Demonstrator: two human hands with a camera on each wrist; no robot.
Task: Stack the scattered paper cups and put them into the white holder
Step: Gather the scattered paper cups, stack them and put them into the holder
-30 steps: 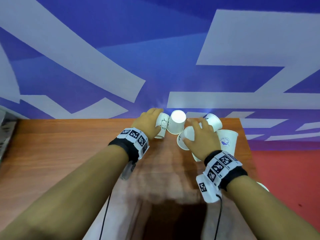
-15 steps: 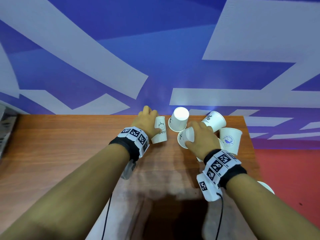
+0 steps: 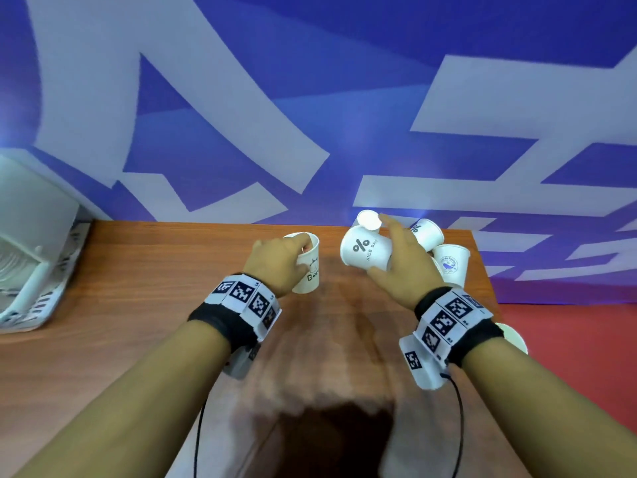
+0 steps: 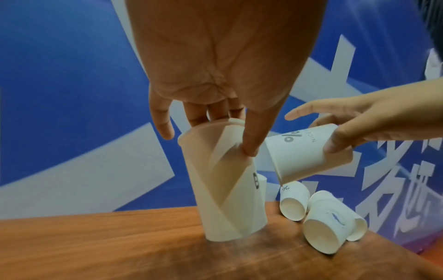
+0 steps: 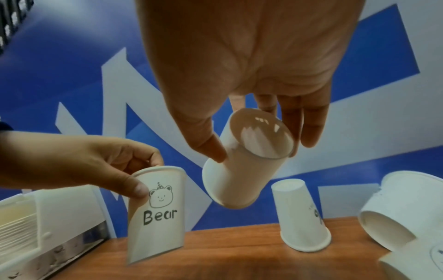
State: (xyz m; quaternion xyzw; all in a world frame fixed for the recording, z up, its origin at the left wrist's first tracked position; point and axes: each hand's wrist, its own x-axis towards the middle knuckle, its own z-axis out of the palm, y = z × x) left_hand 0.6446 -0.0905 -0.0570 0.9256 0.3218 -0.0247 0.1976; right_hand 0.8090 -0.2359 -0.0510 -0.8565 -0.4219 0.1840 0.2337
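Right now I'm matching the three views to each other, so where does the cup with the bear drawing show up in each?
Head: the Bear cup stands upright left of centre, held by the left hand.
Left wrist: centre, below the fingers.
Right wrist: lower left, its drawing facing the camera.
Shared landmark: the NICE DAY cup in the right hand, beside it in every view.

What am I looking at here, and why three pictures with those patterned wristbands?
No machine: a person works with bare hands, wearing a camera on the head and one on each wrist, so you get three views of one moment. The left hand holds the upright "Bear" cup on the wooden table. The right hand holds the "NICE DAY" cup tilted in the air. More paper cups lie at the table's far right corner. The white holder stands at the left.
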